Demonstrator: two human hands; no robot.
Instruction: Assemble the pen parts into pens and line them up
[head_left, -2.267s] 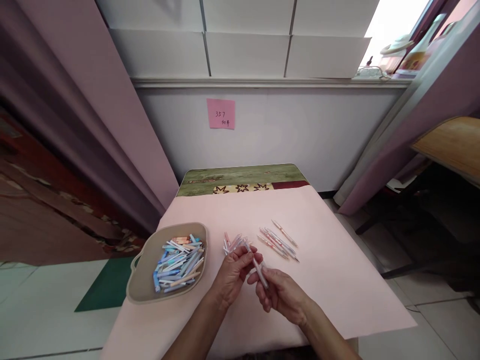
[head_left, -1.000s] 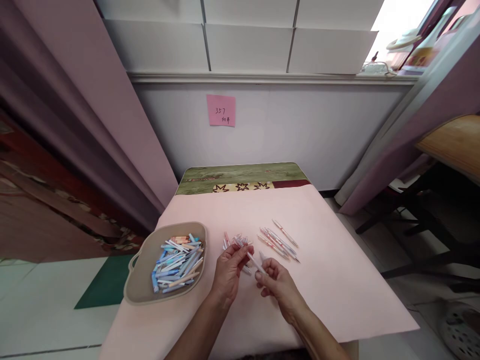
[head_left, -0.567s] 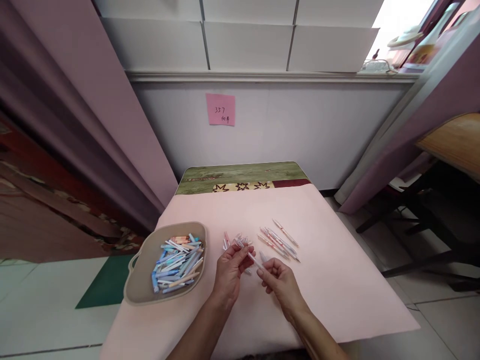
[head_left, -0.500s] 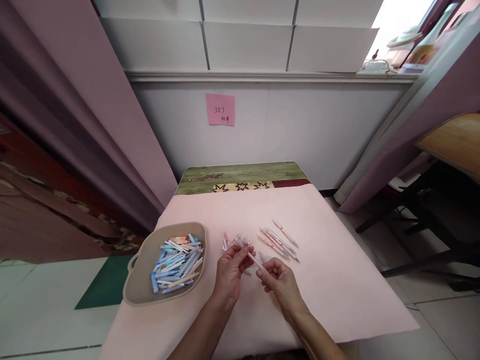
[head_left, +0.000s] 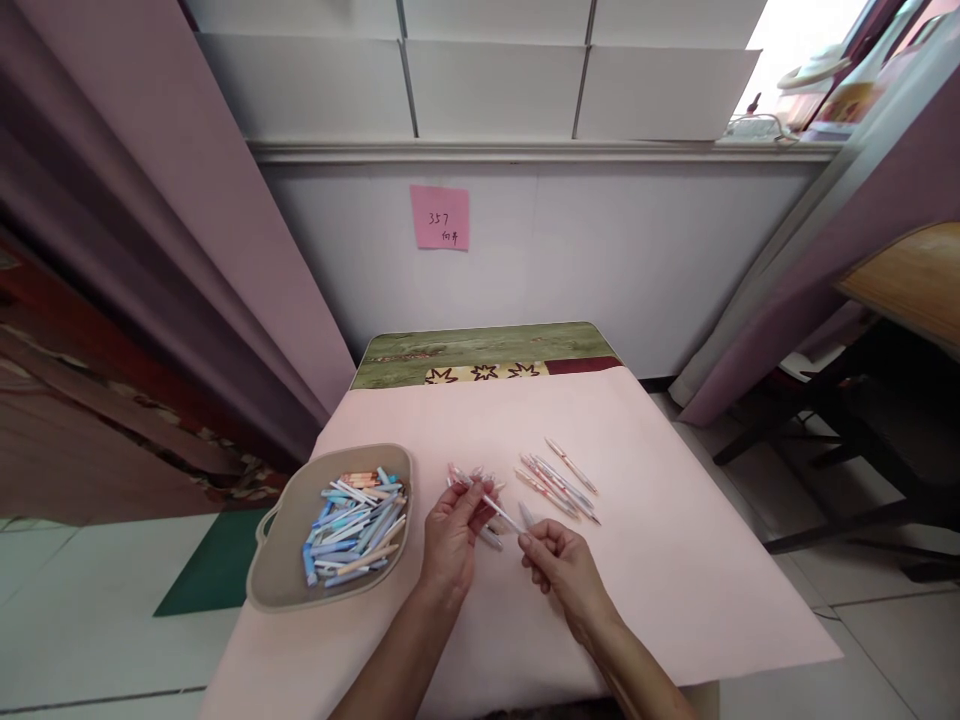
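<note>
My left hand is closed, its thumb and fingers pinching the upper end of a slim whitish pen. The lower end sits in the pinched fingers of my right hand, so the pen slants between the two hands above the table. Whether it is whole or in parts, I cannot tell. Behind my left fingers lies a small heap of clear and pinkish pen pieces, partly hidden. A pale pointed piece shows just beyond my right hand. Several clear pens with pink details lie to the right.
At the left stands a beige basket holding many blue, white and tan pens and pen parts. Pink cloth covers most of the table, whose green wood-patterned end touches the wall. A dark stool is at the right.
My right hand has shifted slightly right and my left slightly left. A thinner, longer stretch of the pen now shows between them.
</note>
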